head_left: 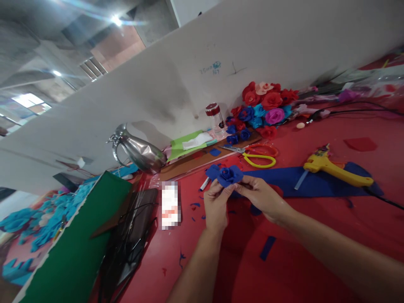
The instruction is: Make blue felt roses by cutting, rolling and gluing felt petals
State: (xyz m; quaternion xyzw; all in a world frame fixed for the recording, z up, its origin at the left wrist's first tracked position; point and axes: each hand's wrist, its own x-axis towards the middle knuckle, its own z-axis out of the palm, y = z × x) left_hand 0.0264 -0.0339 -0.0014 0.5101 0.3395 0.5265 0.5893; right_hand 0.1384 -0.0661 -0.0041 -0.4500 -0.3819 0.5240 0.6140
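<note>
Between my two hands is a blue artificial flower (226,175), its petals spread and a curled centre facing up. My left hand (216,202) pinches it from below on the left. Fingers of my right hand (260,194) are closed on its lower right edge. Behind my right hand lies a strip of blue sheet (303,182), with a yellow glue gun (339,169) resting on it at the right. Scissors (259,156) with red and yellow handles lie just beyond the flower. A white pen-like stick (204,184) is beside my left hand.
Blue scraps (268,248) are scattered over the red table (246,277). A metal jug (139,149), a red-lidded glass bottle (215,120) and a pile of coloured flowers (268,105) stand along the wall. At left are a pixelated object (169,205) and a green board (75,240).
</note>
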